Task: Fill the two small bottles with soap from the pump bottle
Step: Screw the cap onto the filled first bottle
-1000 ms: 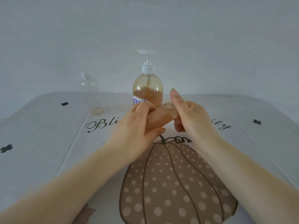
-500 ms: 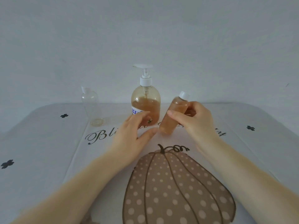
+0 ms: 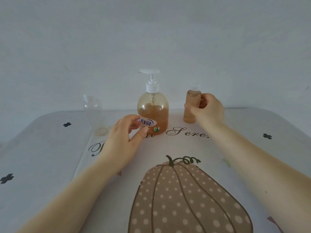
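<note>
While the right hand [image 3: 208, 109] grips the full bottle [image 3: 191, 106] upright on the table [image 3: 42, 157], the empty bottle [image 3: 95, 113] stands at ten o'clock from the left hand [image 3: 124, 140], nearer it, fingers [image 3: 141, 132] loosely apart beside the pump bottle [image 3: 153, 113].

A second ago both hands met in front of the pump bottle [image 3: 152, 109], wrapped round the filled small bottle [image 3: 191, 105] and hiding most of it. Half a second ago the right hand [image 3: 208, 109] alone held that bottle, tilted, just right of the pump bottle, with the left hand [image 3: 123, 137] apart below it. Now the filled small bottle stands upright on the tablecloth [image 3: 235, 148], farther right and back, well clear of the pump bottle, and the right hand grips its side. The left hand has moved to the pump bottle's front, its fingers loosely curved just before the label.
</note>
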